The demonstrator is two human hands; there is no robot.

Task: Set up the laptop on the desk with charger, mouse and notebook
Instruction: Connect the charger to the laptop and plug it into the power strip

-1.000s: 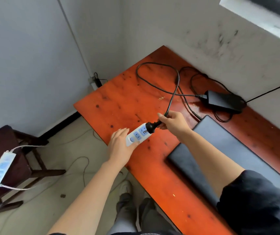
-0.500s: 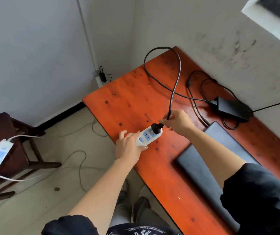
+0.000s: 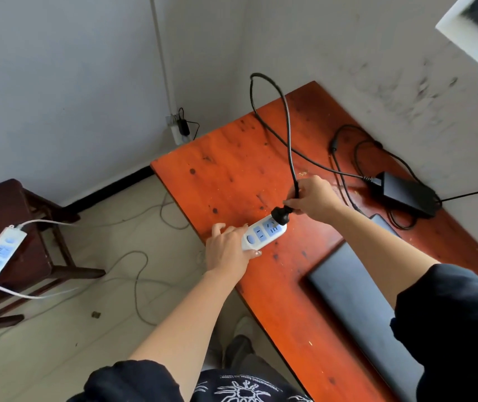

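Red-orange wood fills my view: the desk [image 3: 232, 169] runs into the corner of the room, and the closed dark grey laptop [image 3: 356, 300] lies flat on it at my right, partly under my sleeve. Beyond it, against the wall, sits the black charger brick [image 3: 408, 195]. Its cable [image 3: 288, 126] loops up off the desk's far edge and back down to my right hand [image 3: 314, 198].

I judge the step to be powering the charger. My left hand [image 3: 227, 250] grips the near end of a white power strip [image 3: 263, 235] at the desk's front edge, fingers wrapped round it to steady it. My right hand pinches the cable just behind the black plug [image 3: 279, 217], which is tilted at the strip's far socket. I cannot tell whether the pins are fully home.

The next move calls for a straight push into the socket while the left hand braces the strip, then running the other lead to the laptop. Neither mouse nor notebook is in view.

As for writing, the strip's blue socket faces show no brand I can read, and the white print on my dark shirt is too small to make out.
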